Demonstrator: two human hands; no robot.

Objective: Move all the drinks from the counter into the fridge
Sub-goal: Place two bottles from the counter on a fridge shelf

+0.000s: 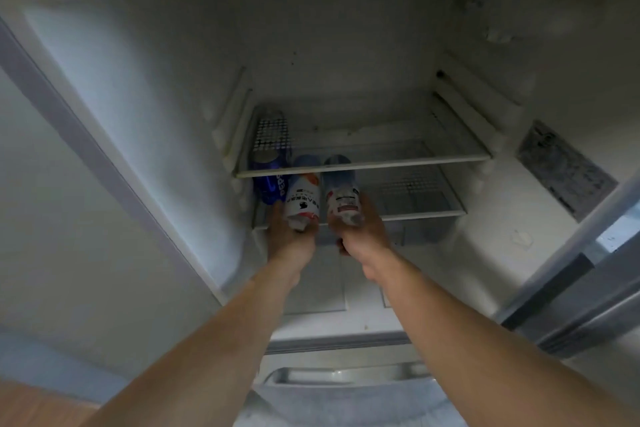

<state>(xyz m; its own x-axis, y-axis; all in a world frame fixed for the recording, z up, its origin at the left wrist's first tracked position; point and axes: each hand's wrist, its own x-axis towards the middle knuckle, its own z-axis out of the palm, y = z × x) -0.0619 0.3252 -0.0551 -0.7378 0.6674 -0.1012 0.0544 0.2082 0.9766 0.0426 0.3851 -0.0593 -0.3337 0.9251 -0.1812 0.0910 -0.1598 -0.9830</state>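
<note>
Both my arms reach into the open fridge. My left hand (289,239) grips a clear bottle with a white and orange label (303,199), its base on the lower glass shelf (420,213). My right hand (362,230) grips a second clear bottle with a white and red label (341,196) just to its right. A blue Pepsi can (270,182) stands at the shelf's left end, right beside the left bottle. All three drinks sit under the upper glass shelf (381,161), which hides their tops.
The fridge's white walls close in left and right. The open door (571,291) hangs at the right. The right part of the lower shelf holds nothing. A drawer front (343,374) sits below my arms. A wooden floor strip (31,406) shows bottom left.
</note>
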